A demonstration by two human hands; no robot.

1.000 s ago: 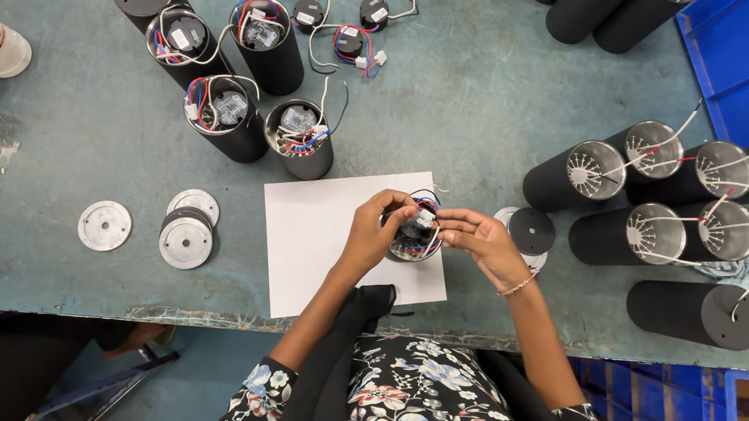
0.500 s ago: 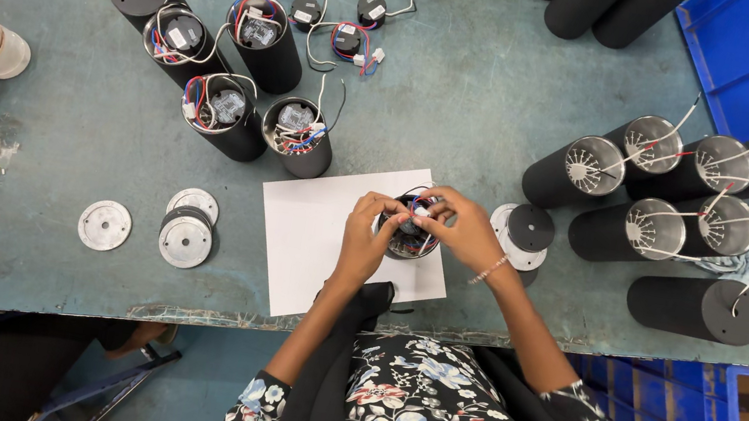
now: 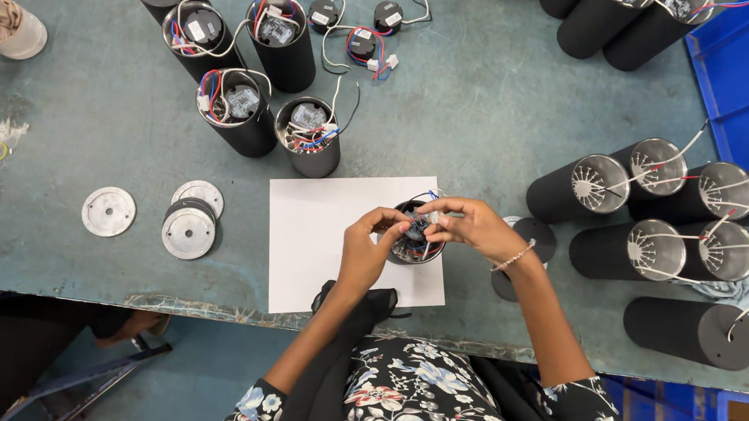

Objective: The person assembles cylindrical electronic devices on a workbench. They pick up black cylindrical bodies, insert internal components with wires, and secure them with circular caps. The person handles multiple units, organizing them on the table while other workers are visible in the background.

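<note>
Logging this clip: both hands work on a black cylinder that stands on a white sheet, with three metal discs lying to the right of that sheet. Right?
Nearly. The head view shows the metal discs left of the white sheet, not right. Both the left hand and right hand are on the black cylinder.

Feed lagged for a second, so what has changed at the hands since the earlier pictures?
Very little: both the left hand and right hand keep working the wires at the open top of the black cylinder on the white sheet. Nothing picked up or released; the metal discs unmoved.
</note>
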